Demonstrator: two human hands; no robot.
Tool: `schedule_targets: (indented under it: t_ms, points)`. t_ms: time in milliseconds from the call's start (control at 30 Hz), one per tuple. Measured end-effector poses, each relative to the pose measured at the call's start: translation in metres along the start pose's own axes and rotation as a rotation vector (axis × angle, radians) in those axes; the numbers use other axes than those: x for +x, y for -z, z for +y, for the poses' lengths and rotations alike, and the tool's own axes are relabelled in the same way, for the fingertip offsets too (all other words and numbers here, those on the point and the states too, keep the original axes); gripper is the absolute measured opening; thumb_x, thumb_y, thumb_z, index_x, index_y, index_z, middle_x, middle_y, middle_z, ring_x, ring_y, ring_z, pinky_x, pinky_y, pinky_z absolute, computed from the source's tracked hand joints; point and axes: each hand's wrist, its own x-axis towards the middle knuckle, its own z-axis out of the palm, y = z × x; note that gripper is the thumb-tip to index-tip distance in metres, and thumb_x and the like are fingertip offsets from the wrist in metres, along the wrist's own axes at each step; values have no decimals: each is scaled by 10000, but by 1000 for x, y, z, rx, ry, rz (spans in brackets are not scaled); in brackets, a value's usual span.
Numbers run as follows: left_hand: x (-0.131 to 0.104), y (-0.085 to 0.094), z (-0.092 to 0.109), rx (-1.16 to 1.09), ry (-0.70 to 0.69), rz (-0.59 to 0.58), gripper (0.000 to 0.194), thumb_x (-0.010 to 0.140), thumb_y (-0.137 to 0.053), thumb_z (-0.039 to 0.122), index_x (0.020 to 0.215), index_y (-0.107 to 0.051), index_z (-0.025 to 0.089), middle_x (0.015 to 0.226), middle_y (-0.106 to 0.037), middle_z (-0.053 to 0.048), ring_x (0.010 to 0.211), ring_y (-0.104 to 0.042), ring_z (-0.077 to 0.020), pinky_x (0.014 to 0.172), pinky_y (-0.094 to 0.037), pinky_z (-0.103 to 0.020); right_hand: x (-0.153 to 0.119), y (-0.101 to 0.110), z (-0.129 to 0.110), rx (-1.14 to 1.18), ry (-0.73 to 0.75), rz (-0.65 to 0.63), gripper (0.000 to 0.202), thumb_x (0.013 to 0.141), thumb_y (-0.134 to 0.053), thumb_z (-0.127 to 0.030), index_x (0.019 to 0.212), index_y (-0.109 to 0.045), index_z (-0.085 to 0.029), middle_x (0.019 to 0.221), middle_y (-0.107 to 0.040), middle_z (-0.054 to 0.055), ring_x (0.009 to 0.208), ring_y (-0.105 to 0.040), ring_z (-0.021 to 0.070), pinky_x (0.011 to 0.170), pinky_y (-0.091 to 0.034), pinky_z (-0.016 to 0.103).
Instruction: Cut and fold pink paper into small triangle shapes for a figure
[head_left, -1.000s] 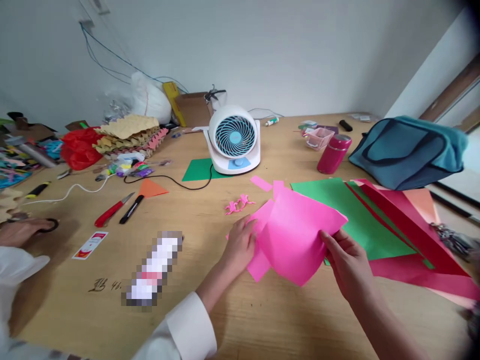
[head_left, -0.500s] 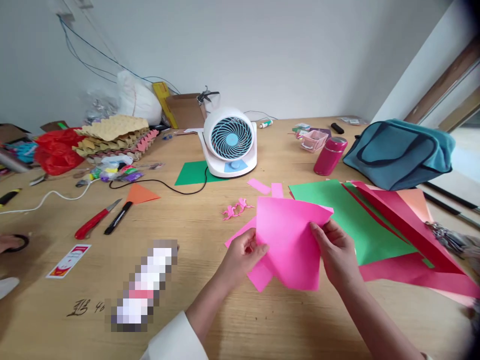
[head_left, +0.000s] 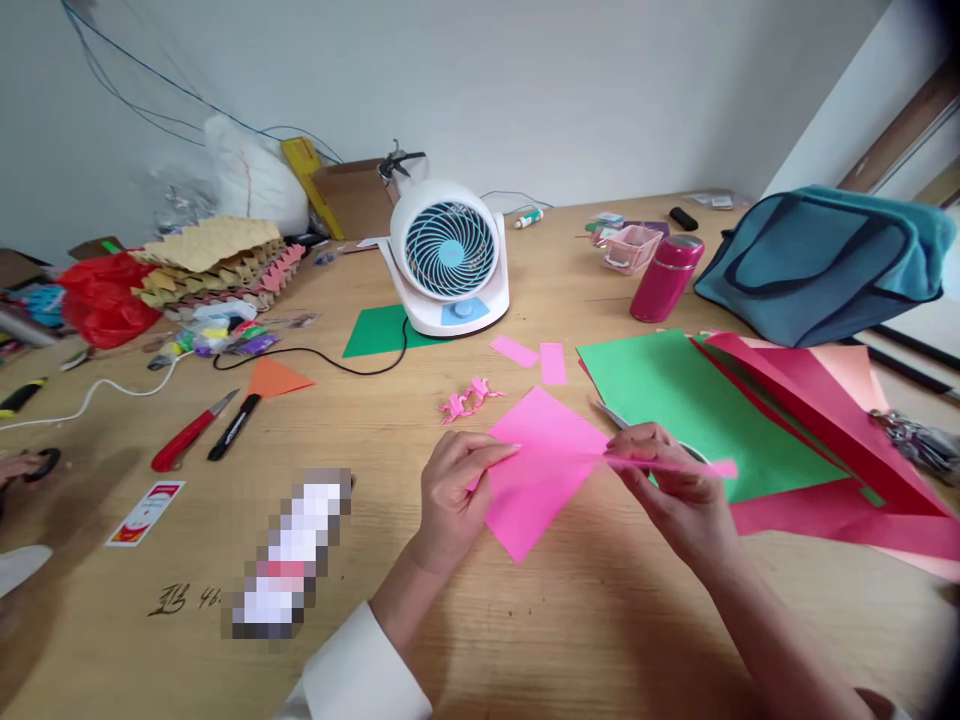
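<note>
Both of my hands pinch a pink paper sheet, tilted so that it shows nearly edge-on and blurred. My left hand grips its left side with thumb and fingers. At the other side, my right hand has thumb and fingertips closed on the sheet. Beneath it a pink square appears to lie on the table, corner towards me. Just beyond are small pink cut-out figures and two pink strips. Scissors lie partly hidden behind my right hand.
Green paper and red sheets lie right, below a teal bag and a pink flask. A white fan stands at the back. Left are a red knife, a black cutter and another person's hand.
The pink sheet has turned from facing me to nearly edge-on, uncovering the square below and the scissors. My left hand has moved slightly left. The whole view has shifted a little.
</note>
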Motion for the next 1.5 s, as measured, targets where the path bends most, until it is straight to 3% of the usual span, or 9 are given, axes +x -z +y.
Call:
schedule_targets:
  t_ms: [333,600,867,1000,1133,1233,1333,1433,1500]
  points:
    - [-12,-5,-17,-149,-29,117,272,881,-617,90,1012,-746,291,1253,-571,-66,974,-636,-170,808,-548,-339,-6,-10,-1,97,36,-22,90,825,-716,-200,869,-723,-279,1168,-665,67,1174,-588,275,1023,-450,470]
    - [-14,-8,-20,-60,-19,106,122,875,-657,168,961,-706,238,1173,-616,-70,1117,-605,-213,901,-524,-382,-8,-12,2,-71,156,-47,159,861,-653,-164,941,-703,-291,1257,-608,68,1262,-534,282,1073,-405,485]
    - [-15,-1,-3,-29,15,84,116,903,-583,311,912,-668,234,903,-712,-44,918,-640,-218,861,-494,-402,-11,-6,-18,-244,222,29,99,869,-615,-223,906,-671,-297,881,-685,35,854,-636,253,829,-459,446]
    - [-16,-3,5,-216,204,84,185,881,-603,384,874,-652,206,831,-684,-30,780,-635,-180,716,-501,-306,-14,-6,-24,-220,152,63,56,858,-625,-295,858,-678,-278,815,-680,38,781,-613,248,724,-456,399]
    - [-16,-10,3,-336,410,65,148,901,-591,340,927,-608,196,838,-671,-24,780,-635,-144,698,-491,-241,-14,-13,-16,-60,-69,85,147,857,-648,-349,989,-680,-292,742,-634,5,692,-583,199,616,-451,318]
    - [-15,-15,-4,-462,445,41,269,925,-565,336,1159,-532,206,979,-688,-62,882,-656,-161,783,-515,-267,-12,-17,-9,118,-231,20,380,848,-669,-404,1209,-585,-317,624,-525,-55,516,-458,141,472,-366,263]
    - [-15,-17,-13,-489,435,40,509,928,-561,346,1385,-358,252,1353,-572,-138,1146,-611,-215,915,-513,-331,-10,-18,-5,178,-293,-16,526,840,-686,-396,1321,-486,-326,595,-453,-88,460,-367,112,407,-273,230]
    - [-16,-15,-21,-473,421,15,587,925,-553,338,1455,-306,284,1527,-411,-135,1324,-498,-248,997,-488,-360,-10,-17,-3,161,-280,-14,487,837,-686,-396,1285,-515,-310,569,-438,-95,441,-338,104,395,-260,227]
    - [-18,-14,-25,-480,435,-65,469,926,-526,282,1389,-459,254,1476,-487,-115,1317,-510,-250,1024,-474,-367,-10,-17,-2,125,-255,-34,334,849,-668,-401,1156,-605,-286,565,-457,-79,446,-348,101,399,-271,229]
